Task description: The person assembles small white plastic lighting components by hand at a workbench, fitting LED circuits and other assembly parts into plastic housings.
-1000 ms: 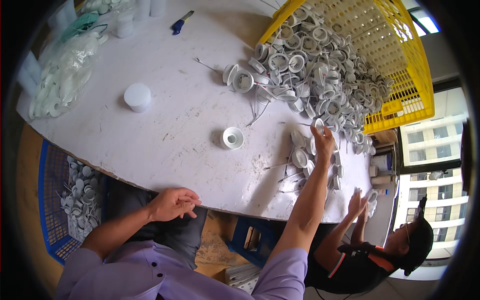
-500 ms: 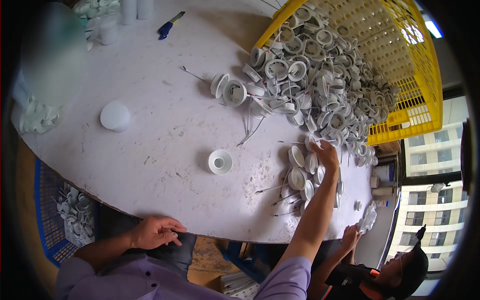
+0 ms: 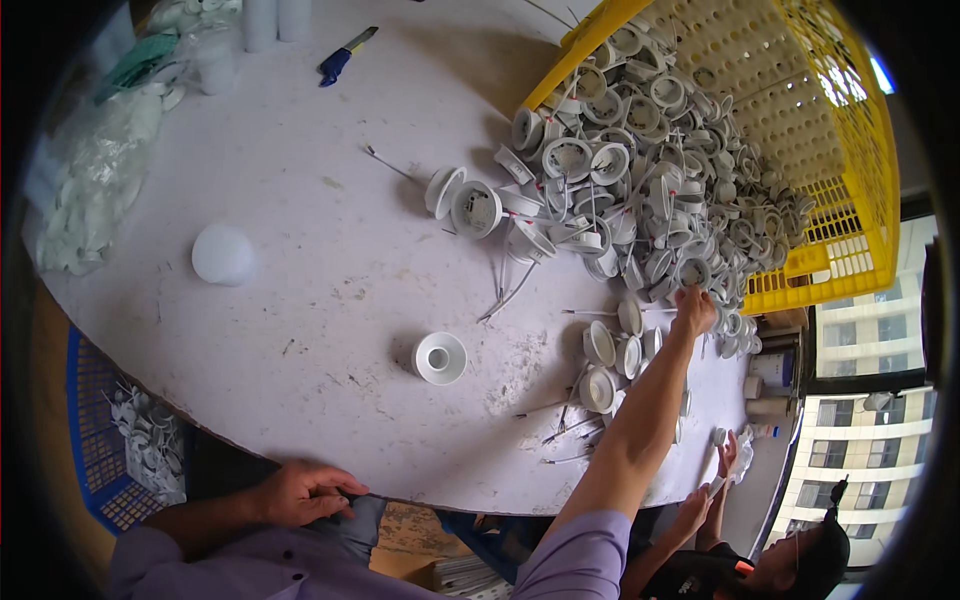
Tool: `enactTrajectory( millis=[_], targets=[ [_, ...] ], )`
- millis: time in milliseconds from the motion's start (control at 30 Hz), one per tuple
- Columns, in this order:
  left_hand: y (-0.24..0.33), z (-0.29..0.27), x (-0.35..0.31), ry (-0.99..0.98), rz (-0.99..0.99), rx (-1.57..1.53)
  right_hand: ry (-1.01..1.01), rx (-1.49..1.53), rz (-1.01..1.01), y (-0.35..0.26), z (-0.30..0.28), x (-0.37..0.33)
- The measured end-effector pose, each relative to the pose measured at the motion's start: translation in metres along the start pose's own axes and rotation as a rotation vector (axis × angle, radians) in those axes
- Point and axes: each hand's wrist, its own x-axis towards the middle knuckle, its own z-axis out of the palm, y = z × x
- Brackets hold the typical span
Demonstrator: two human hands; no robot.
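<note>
- Right hand (image 3: 695, 310) out at arm's length, down at the near edge of the heap, fingers bent over 1 white fitting (image 3: 692, 270); whether they grip it or only touch it, you cannot tell from here.
- Left hand (image 3: 312, 492) rests by the table edge, fingers loosely bent and parted, nothing in its hold.
- The fitting at the fingertips is a shallow round cup, pale-rimmed, its inside greyer, and the hand covers its lower side.
- Behind it, a big heap of fittings (image 3: 665, 195) spills from the tipped yellow basket (image 3: 880, 230), rims facing every way, thin cables tangled between them; neighbours crowd right up against that fitting.
- Nearer the body, a smaller cluster (image 3: 598, 390) of fittings lies with cables pointing left, and the right forearm cuts across, hiding part of it.
- Mid-table, 1 white cup-shaped piece (image 3: 440, 358) stands by itself, a smaller ring visible inside.
- Further left, 1 round white piece (image 3: 223, 255), then clear plastic bags (image 3: 100, 190) of white parts.
- Top of the table (image 3: 330, 200): 1 blue-handled knife (image 3: 348, 57), blade out.
- Lower left, a blue basket (image 3: 90, 420) holds more white parts.
- Lower right, a co-worker (image 3: 700, 570) in a dark cap, both hands raised at the table's edge.
</note>
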Motion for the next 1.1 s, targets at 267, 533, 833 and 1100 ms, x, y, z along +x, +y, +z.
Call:
enactTrajectory(
  millis=[267,533,833,1100],
  targets=[
    [-0.010,0.000,-0.001,0.006,0.199,0.072,-0.021,0.532,0.039,-0.051,-0.059,-0.048],
    [0.036,0.013,-0.040,0.303,0.623,0.425,-0.345,0.671,-0.133,-0.173,-0.098,-0.256],
    [0.075,0.003,-0.056,0.556,1.072,0.743,-1.029,0.911,0.174,-0.217,-0.131,-0.487],
    [0.033,-0.007,-0.100,0.262,0.858,0.183,-1.101,0.971,0.240,-0.210,-0.129,-0.554]
  ],
)
